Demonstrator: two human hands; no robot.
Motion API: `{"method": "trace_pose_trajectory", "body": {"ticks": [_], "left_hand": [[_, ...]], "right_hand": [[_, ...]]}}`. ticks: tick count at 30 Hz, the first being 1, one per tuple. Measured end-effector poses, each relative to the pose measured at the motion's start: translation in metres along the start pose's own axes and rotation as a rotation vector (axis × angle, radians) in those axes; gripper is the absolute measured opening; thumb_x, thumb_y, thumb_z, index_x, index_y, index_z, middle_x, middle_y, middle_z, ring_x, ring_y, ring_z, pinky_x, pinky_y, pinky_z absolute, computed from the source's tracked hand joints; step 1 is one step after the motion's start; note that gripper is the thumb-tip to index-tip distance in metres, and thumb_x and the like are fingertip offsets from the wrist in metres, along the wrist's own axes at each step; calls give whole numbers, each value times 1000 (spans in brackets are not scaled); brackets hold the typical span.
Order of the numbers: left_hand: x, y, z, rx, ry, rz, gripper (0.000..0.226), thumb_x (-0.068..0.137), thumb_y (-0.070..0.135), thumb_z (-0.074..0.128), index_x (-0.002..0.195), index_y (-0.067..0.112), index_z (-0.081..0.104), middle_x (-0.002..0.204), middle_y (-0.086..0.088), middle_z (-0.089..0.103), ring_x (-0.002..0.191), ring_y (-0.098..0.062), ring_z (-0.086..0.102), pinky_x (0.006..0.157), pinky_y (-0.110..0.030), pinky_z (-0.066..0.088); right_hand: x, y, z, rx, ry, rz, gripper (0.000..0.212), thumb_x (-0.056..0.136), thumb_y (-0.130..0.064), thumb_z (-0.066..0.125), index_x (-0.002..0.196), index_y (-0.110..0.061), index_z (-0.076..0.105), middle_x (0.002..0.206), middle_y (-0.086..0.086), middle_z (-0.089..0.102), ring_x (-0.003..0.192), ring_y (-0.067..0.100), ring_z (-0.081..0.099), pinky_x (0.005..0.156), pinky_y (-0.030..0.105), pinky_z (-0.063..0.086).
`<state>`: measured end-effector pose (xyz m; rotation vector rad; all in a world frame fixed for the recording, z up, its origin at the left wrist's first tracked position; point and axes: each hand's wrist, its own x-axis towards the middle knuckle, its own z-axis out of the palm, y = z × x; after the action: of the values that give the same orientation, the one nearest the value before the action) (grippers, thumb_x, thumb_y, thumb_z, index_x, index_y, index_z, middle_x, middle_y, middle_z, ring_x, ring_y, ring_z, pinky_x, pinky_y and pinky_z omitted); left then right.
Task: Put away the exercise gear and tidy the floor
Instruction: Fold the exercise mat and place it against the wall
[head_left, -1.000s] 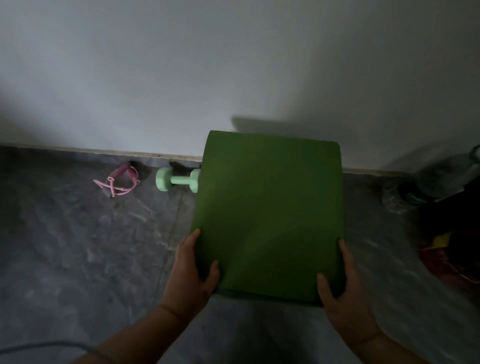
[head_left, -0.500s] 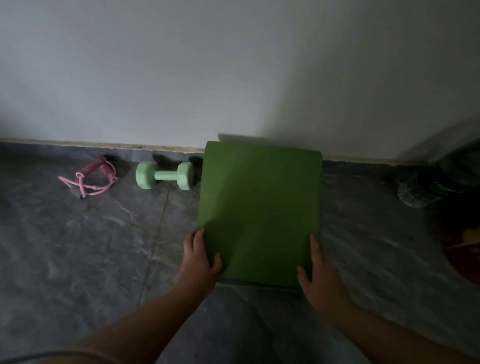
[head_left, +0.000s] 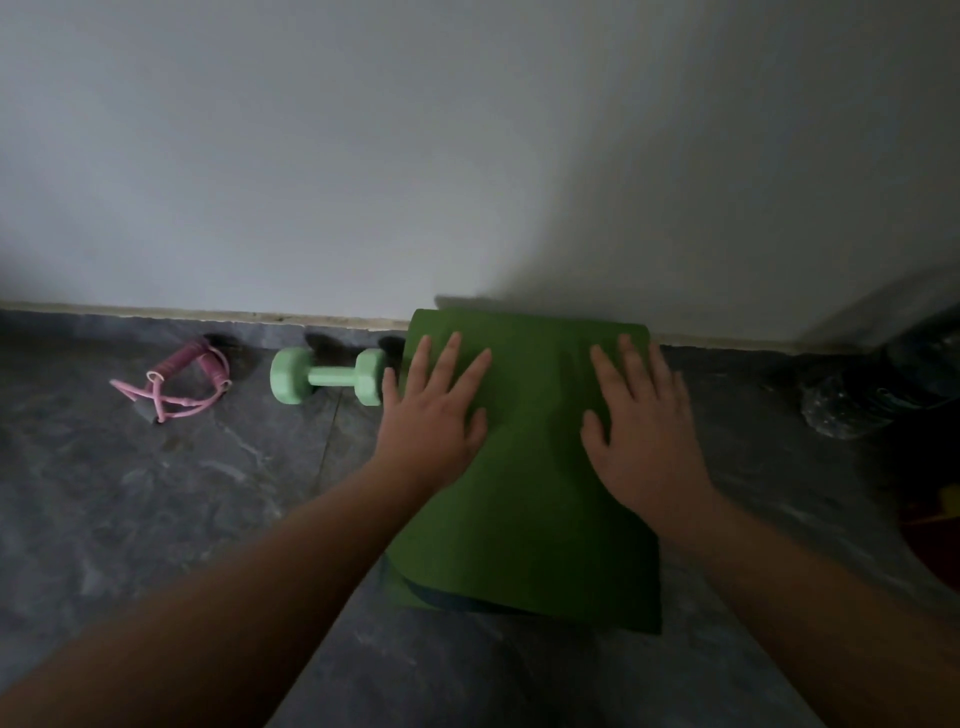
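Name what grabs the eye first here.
The folded green mat on the grey floor against the wall, with the left hand and right hand pressed flat on its far half. To its left by the baseboard lie a mint dumbbell and a pink resistance band.

No legible text, labels, brand marks, numbers or signs appear in the head view. The green mat (head_left: 524, 467) shows a plain face with no printing. The mint dumbbell (head_left: 328, 376) carries no readable weight marking on the end that faces the camera. The pink skipping rope (head_left: 176, 379) and its handles show no lettering. The wall (head_left: 467, 156) and the floor (head_left: 156, 493) are unmarked. The dark items at the right edge are too dim and blurred to check for writing.
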<state>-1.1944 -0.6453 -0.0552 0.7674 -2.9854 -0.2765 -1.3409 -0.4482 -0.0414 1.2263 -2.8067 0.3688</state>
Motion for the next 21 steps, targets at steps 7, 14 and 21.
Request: {"method": "trace_pose_trajectory", "body": {"ticks": [7,14,21], "left_hand": [[30,-10,25,-163,-179,-135,66,93,66,31,150,51,1,163,15,-9,149,-21,-19,109,-71,25],[4,-7,71,-194,-254,-142,67,94,64,35,150,52,0,161,16,-20,145,-23,-24,107,-64,35],[-11,-14,83,-338,-221,-249,71,93,53,51,150,52,7,159,16,-25,149,-32,-12,112,-62,29]], "right_hand": [[31,10,53,-78,-208,84,67,97,-57,20,157,-30,5,165,7,3,151,30,1,118,59,13],[16,35,85,-5,-341,40,71,99,-53,33,156,-33,-4,165,0,-12,150,24,-14,118,53,23],[13,48,108,87,-409,55,70,99,-55,33,156,-34,-2,164,-2,-12,150,24,-13,122,48,10]]}}
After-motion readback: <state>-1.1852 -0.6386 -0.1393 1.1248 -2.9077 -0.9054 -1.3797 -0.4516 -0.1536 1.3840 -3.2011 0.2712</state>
